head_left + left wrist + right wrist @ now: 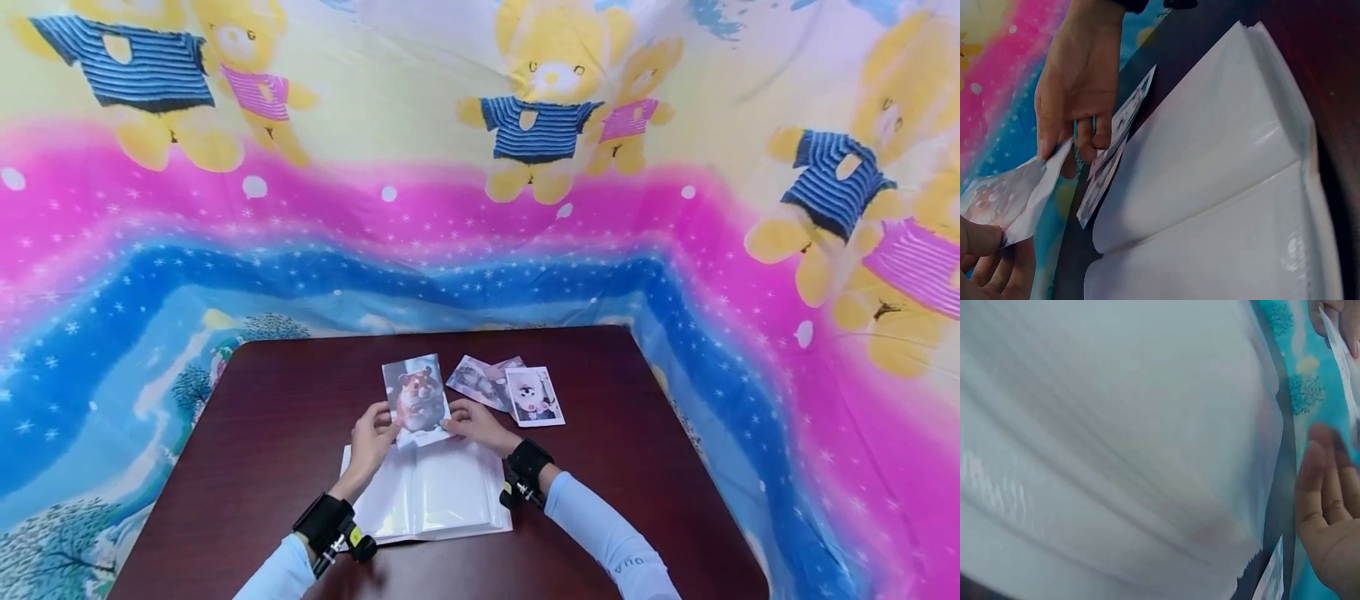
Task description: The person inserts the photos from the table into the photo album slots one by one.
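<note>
Pale-blue sleeves (609, 533) lie nearest, either side of an open album (453, 492) with blank-looking pages. At its far edge, the left hand (371, 439) and right hand (482, 423) each pinch the hamster photo (417, 393) near a lower corner; loose photos (535, 397) lie beyond the right hand on the table (622, 442). Good handling probably means gripping only the margins, keeping fingertips off the print, and matching both hands' pull so the sheet stays flat.
</note>
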A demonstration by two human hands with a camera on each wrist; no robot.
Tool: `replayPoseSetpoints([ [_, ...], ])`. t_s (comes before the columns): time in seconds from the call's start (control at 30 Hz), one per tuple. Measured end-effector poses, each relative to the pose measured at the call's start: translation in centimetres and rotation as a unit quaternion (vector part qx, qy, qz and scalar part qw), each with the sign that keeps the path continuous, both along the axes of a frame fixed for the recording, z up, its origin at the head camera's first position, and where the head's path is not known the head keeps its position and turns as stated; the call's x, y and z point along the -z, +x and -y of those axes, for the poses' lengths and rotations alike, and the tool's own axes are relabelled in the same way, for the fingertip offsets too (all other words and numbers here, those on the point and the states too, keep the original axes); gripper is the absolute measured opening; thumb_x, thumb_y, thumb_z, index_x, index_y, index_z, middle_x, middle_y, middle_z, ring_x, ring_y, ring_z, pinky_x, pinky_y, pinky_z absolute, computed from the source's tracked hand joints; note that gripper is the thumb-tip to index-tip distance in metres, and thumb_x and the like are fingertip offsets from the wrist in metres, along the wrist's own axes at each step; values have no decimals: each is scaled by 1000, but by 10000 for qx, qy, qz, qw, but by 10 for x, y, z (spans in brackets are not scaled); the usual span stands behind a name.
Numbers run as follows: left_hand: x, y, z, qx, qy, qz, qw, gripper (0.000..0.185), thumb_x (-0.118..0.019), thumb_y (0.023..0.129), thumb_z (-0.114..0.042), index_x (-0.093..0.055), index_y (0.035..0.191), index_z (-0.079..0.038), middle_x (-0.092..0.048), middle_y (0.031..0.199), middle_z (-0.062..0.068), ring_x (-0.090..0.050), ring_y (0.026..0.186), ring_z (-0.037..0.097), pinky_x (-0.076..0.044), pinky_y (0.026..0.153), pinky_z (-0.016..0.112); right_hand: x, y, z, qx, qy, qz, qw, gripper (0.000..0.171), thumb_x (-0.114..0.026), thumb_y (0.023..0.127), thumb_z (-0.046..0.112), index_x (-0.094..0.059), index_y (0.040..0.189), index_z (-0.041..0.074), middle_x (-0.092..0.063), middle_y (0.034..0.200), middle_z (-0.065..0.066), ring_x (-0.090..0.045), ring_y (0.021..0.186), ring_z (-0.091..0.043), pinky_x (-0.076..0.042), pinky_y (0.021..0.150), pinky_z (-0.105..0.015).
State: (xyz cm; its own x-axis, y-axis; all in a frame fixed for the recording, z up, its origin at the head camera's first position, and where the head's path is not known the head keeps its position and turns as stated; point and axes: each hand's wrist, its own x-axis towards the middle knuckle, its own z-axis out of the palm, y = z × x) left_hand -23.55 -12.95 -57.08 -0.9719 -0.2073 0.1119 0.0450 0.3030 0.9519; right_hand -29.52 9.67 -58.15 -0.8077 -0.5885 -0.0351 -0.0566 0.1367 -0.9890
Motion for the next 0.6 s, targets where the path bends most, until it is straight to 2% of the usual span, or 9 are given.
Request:
replayPoseSetpoints([
  [0.1, 0, 7, -1, 206, -56, 125, 9997, 39, -66, 90, 5, -55, 127, 11, -65, 104, 29, -68, 89, 40, -57, 66, 30, -6, 6, 2, -39, 25, -22, 10000, 23, -60, 96, -1, -54, 114, -14, -66, 86, -18, -63, 79, -36, -49, 82, -62],
  [0.17, -2, 9, -1, 207, -116, 216, 9995, 39, -66, 90, 4, -55, 127, 10, -66, 103, 27, -69, 89, 38, -56, 66, 29, 2, 6, 1, -87, -16, -41, 10000, 19, -61, 95, -3, -54, 109, -14, -65, 83, -18, -62, 74, -23, -51, 79, -59],
  [0.23, -5, 10, 1, 202, -26, 290, 9994, 39, -66, 90, 3, -55, 127, 10, -66, 103, 27, -69, 89, 37, -56, 67, 28, 13, 6, 0, -61, -44, -29, 10000, 17, -62, 94, -4, -54, 106, -13, -65, 82, -15, -60, 71, -15, -54, 76, -52],
  [0.33, -8, 9, 3, 167, 300, 286, 9990, 38, -67, 91, 3, -54, 126, 10, -66, 103, 28, -69, 91, 39, -58, 69, 30, 26, 9, -3, -78, -3, 85, 9999, 16, -65, 93, -3, -55, 102, -11, -64, 79, -7, -59, 69, -12, -54, 69, -36],
  [0.43, -8, 8, 3, 205, 556, 306, 9978, 37, -66, 91, 5, -54, 126, 11, -66, 101, 29, -68, 91, 39, -58, 70, 32, 30, 13, -7, -211, 108, 228, 9995, 14, -67, 92, -2, -57, 98, -8, -63, 76, -1, -57, 67, -11, -49, 64, -25],
  [0.6, -3, 8, 1, 324, 470, 391, 9976, 35, -65, 91, 6, -55, 124, 11, -66, 99, 28, -68, 89, 38, -58, 70, 33, 28, 10, -10, -275, 150, 457, 9985, 15, -67, 93, 3, -57, 102, -3, -63, 77, 2, -57, 68, -13, -48, 63, -25],
])
